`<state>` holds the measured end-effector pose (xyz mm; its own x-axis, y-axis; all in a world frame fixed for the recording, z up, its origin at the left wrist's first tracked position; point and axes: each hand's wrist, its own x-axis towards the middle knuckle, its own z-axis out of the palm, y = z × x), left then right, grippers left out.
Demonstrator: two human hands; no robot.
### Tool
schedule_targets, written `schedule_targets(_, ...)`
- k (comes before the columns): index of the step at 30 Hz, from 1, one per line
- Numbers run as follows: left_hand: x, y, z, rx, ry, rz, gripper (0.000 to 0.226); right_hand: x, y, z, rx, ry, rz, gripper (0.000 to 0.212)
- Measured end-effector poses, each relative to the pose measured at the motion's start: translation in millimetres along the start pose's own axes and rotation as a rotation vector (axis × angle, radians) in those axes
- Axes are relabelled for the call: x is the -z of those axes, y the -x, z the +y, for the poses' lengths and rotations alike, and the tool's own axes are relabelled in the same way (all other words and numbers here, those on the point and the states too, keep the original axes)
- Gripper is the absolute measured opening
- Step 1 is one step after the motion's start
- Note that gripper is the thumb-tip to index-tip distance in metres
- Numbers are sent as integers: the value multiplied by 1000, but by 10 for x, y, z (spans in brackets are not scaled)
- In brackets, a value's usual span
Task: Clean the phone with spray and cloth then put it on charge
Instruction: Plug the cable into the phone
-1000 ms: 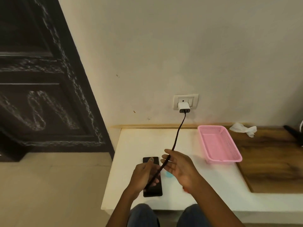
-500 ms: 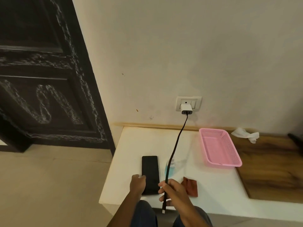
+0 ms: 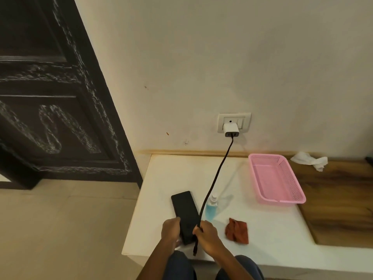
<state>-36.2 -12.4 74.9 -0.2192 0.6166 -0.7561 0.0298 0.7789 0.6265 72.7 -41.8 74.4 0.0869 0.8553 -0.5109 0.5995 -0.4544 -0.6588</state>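
Cable end is readied at the phone's near edge.

The phone (image 3: 185,216) is steadied flat on the white table (image 3: 167,178) by the left hand (image 3: 171,229), presumably for plugging; just right of the phone, the cable (image 3: 217,174) is pinched in the right hand (image 3: 206,233), plug dangling, with spray bottle (image 3: 211,207) and cloth (image 3: 237,231) beyond.

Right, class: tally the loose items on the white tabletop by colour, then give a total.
Black: 1, the phone
Blue: 1, the spray bottle
Rust red: 1, the cloth
Pink: 1, the basket
Total: 4
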Motion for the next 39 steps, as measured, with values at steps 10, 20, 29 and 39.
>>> schedule_targets(10,-32,-157,50,114,96,98,53,5,94,-139,-28,-183,-64,27)
schedule_targets(20,151,-165,-18,179,550,-329,45,34,364,-323,54,-263,-53,15)
schedule_targets(29,214,239,114,138,778,-441,60,334,751,-428,84,-461,7,12)
schedule_targets(39,163,851,415,151,1008,-582,67,791,1367,-218,144,-456,106,22)
